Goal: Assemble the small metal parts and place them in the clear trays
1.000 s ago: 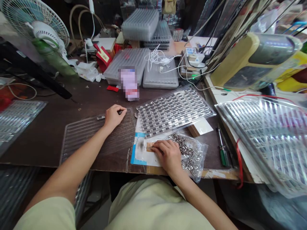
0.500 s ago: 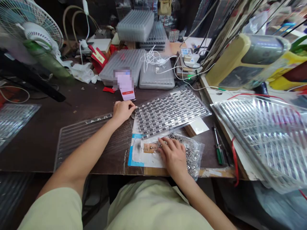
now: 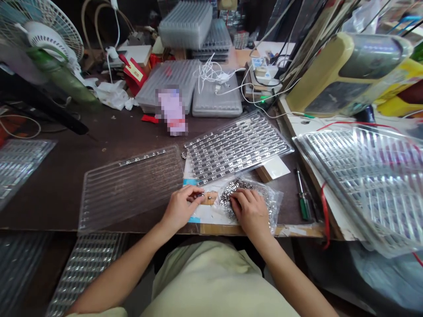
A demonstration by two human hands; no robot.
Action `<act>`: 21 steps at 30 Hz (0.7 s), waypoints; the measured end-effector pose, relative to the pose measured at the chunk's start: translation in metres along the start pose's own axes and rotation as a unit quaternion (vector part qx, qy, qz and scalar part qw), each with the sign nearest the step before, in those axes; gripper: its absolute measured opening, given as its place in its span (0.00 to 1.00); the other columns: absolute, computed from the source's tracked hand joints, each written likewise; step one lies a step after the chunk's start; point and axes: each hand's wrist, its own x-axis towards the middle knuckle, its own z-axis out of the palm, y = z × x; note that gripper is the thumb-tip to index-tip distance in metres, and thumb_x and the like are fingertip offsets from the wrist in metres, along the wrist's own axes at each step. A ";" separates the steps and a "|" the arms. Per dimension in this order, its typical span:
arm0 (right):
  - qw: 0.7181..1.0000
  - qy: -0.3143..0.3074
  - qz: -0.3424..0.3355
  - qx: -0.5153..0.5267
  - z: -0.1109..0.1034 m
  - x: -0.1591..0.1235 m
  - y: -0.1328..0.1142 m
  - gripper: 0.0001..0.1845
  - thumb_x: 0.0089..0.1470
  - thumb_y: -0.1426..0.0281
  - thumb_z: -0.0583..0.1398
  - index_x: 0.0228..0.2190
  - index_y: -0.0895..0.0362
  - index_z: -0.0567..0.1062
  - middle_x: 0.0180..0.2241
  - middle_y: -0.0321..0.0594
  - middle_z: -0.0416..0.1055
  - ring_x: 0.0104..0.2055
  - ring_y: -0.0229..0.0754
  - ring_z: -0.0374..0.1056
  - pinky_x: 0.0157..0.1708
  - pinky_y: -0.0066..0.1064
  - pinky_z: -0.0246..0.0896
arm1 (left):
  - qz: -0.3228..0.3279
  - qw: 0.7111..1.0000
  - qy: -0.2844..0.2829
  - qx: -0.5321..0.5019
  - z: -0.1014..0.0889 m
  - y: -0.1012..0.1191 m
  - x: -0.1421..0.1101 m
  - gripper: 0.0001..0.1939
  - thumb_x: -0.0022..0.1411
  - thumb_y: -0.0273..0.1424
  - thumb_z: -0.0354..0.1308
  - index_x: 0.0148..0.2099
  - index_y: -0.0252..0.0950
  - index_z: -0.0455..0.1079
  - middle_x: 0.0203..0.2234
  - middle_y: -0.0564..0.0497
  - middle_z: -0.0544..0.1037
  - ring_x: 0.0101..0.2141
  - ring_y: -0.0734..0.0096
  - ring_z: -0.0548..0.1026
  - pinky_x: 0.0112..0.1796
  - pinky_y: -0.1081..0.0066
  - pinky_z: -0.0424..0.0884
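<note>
My left hand (image 3: 182,206) is closed in a pinch round a small metal connector (image 3: 199,194), just left of a small brown block (image 3: 210,198) on white paper. My right hand (image 3: 253,210) rests with curled fingertips in a heap of tiny shiny metal parts (image 3: 231,188) on a clear plastic bag (image 3: 276,202); what its fingertips pinch is hidden. Behind both hands lies a clear tray filled with rows of connectors (image 3: 238,147). To the left, a second clear ribbed tray (image 3: 132,189) carries a short row of connectors (image 3: 142,157) in its far groove.
A green-handled screwdriver (image 3: 302,200) lies right of the bag. Stacked filled trays (image 3: 363,176) stand on the right. A blurred phone (image 3: 172,112), closed plastic cases (image 3: 216,103) and a white cable (image 3: 211,77) are at the back. A fan (image 3: 49,39) stands at far left.
My left hand has come from the filled tray's left corner down to the brown block, now with a connector. My right hand has shifted slightly right, into the heap of parts.
</note>
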 end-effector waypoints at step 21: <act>0.981 -0.008 0.038 0.191 -0.003 0.008 -0.011 0.11 0.61 0.71 0.53 0.42 0.54 0.73 0.36 0.39 0.76 0.38 0.40 0.70 0.40 0.33 0.63 | 0.087 0.992 0.000 0.086 0.019 0.000 -0.001 0.08 0.61 0.32 0.59 0.42 0.45 0.77 0.31 0.50 0.76 0.33 0.69 0.74 0.35 0.70 0.70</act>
